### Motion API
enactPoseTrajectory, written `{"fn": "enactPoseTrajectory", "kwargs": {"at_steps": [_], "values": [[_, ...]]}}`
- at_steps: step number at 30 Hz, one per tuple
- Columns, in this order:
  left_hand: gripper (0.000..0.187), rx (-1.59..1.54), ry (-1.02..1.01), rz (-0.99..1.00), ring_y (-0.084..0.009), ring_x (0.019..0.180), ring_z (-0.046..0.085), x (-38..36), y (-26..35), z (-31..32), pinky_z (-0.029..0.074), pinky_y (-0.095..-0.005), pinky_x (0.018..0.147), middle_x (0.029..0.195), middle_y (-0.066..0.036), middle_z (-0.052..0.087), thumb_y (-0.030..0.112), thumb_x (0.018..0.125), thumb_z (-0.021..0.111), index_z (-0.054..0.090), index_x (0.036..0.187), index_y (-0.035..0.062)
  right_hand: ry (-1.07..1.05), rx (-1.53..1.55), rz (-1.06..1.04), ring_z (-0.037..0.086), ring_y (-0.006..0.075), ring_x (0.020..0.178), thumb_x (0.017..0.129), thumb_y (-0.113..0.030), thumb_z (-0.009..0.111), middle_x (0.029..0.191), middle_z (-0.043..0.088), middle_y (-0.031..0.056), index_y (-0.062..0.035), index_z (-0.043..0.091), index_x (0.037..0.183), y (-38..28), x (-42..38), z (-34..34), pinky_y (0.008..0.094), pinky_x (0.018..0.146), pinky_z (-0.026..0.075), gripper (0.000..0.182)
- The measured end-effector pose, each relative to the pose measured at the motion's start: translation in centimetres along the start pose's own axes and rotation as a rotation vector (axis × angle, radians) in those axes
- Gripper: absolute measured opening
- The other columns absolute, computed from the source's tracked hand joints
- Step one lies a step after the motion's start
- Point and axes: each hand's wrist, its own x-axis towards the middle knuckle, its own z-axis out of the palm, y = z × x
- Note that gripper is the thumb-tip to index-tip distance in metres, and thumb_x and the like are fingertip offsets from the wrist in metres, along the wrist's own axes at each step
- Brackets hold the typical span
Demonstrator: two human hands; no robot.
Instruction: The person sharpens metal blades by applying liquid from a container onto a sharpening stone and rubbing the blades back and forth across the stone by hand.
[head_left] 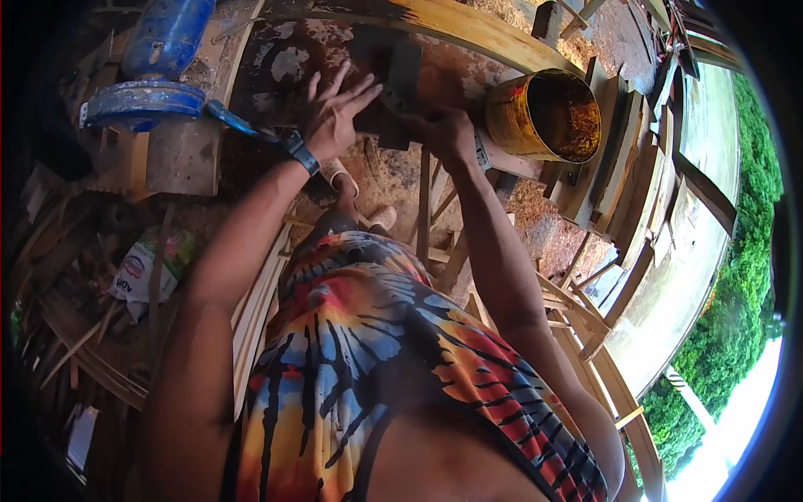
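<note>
Your tie-dye shorts (376, 351) fill the bottom of the view, nearest the lens, with both bare forearms reaching away from them toward the work.

Beyond them lies the tabletop (284, 58), a worn brown surface with pale patches where the coating has flaked. A long curved wooden plank (477, 29) runs along its far edge. To your right of the work stands a yellow paint can (544, 113), open, its inside stained dark orange-brown. To your left sits a blue machine (159, 58), its round body and flange resting on a pale wooden block. Stacked wooden slats (619, 184) lean past the can, and a crumpled plastic bag (142, 272) lies among offcuts on the floor at the left.

The dark wooden block (393, 79) stands on the tabletop between your two hands, close to the can.

Your left hand (335, 117) lies flat with fingers spread, pressing against the block's left side; a dark watch (299, 152) sits on that wrist. Your right hand (447, 134) is curled at the block's lower right corner, gripping it there, though the fingertips are hidden under the wood.
</note>
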Motion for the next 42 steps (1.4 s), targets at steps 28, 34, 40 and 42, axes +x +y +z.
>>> {"fn": "enactPoseTrajectory", "kwargs": {"at_steps": [28,34,40,42], "values": [[0.063,0.090,-0.055,0.027,-0.0348,0.151,0.031,-1.0,2.1,-1.3,0.012,-0.0655,0.122,0.153,-0.006,0.053,-0.001,0.082,0.053,0.060,0.143,0.0127,-0.047,-0.026,0.028,0.067,0.0125,0.057,0.079,-0.042,0.086,0.063,0.069,0.0064,-0.0010,0.078,0.082,-0.7,-1.7,-1.0,0.0308,0.054,0.052,0.042],[0.069,0.141,-0.043,0.001,-0.0344,0.152,0.029,-0.5,-0.2,-1.3,0.012,-0.0649,0.121,0.156,-0.005,0.049,-0.004,0.081,0.053,0.055,0.148,0.0146,-0.014,-0.033,0.032,0.070,0.0174,0.058,0.076,-0.048,0.087,0.067,0.073,0.0093,-0.0027,0.078,0.081,-0.7,1.3,0.5,0.0347,0.060,0.055,0.046],[0.069,0.113,-0.047,-0.041,-0.0346,0.153,0.028,-1.0,0.7,-1.4,0.012,-0.0652,0.121,0.157,-0.006,0.047,-0.002,0.081,0.054,0.052,0.149,0.0130,-0.017,-0.107,0.022,0.073,0.0165,0.064,0.075,-0.050,0.087,0.070,0.074,0.0105,-0.0022,0.078,0.082,-0.3,1.4,0.4,0.0342,0.064,0.057,0.049],[0.068,0.091,-0.046,-0.034,-0.0354,0.153,0.028,-1.8,2.0,-1.2,0.013,-0.0654,0.121,0.157,-0.007,0.047,0.000,0.081,0.055,0.053,0.149,0.0121,-0.050,-0.040,0.010,0.074,0.0155,0.067,0.078,-0.050,0.085,0.072,0.075,0.0102,-0.0018,0.078,0.082,0.3,0.2,-0.1,0.0339,0.063,0.057,0.049]]}}
